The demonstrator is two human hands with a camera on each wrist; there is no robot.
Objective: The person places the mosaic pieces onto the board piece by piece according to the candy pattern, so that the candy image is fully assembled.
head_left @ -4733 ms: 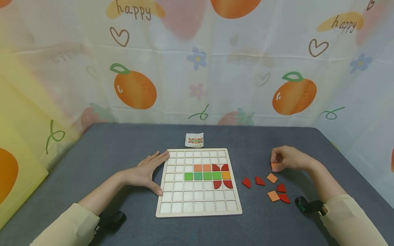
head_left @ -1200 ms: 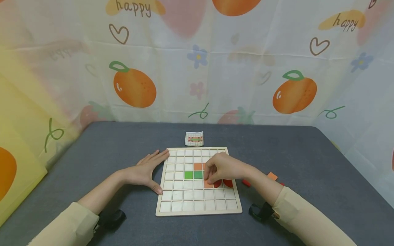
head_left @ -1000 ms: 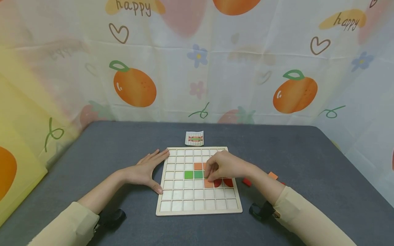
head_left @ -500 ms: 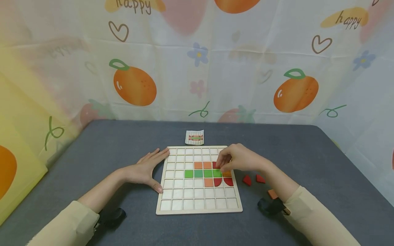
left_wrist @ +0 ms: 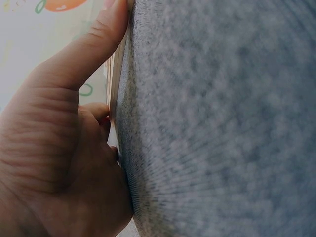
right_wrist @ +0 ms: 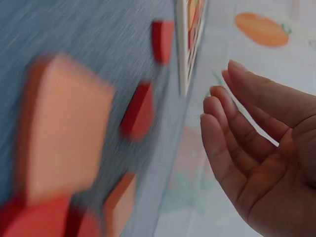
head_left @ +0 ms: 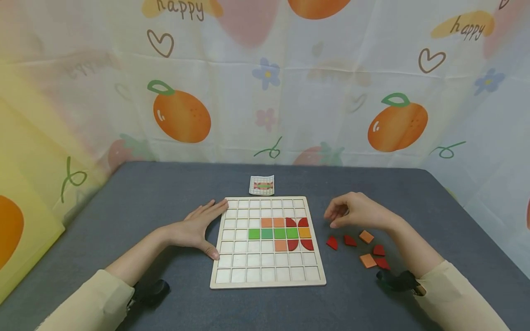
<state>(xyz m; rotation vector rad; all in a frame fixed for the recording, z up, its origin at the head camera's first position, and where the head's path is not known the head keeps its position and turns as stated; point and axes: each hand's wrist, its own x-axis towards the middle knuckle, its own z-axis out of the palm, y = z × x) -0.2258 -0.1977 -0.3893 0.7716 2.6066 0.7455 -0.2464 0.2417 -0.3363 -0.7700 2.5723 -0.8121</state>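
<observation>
In the head view, a square wooden grid board (head_left: 269,286) lies on the table. My left hand (head_left: 194,235) rests against its left edge, fingers spread, thumb near the lower part and fingertips at the top corner. A row of green tiles (head_left: 279,233) crosses the board, ending in a yellow-orange square (head_left: 304,233). Orange squares (head_left: 280,245) and red rounded pieces (head_left: 307,244) sit above and below that row. To the right of the board, my right hand (head_left: 359,212) hovers with loosely bent fingers; the right wrist view shows thumb and fingers (right_wrist: 217,143) apart, holding nothing.
Loose red pieces (head_left: 349,240) and two orange squares (head_left: 367,261) lie on the dark table right of the board, below my right hand. A small printed pattern card (head_left: 262,185) lies behind the board. A patterned cloth (head_left: 265,115) hangs behind the table.
My right hand, earlier pinching an orange square, has set it on the board below the green row. It has since drawn back rightward with nothing in it. My left hand stays put.
</observation>
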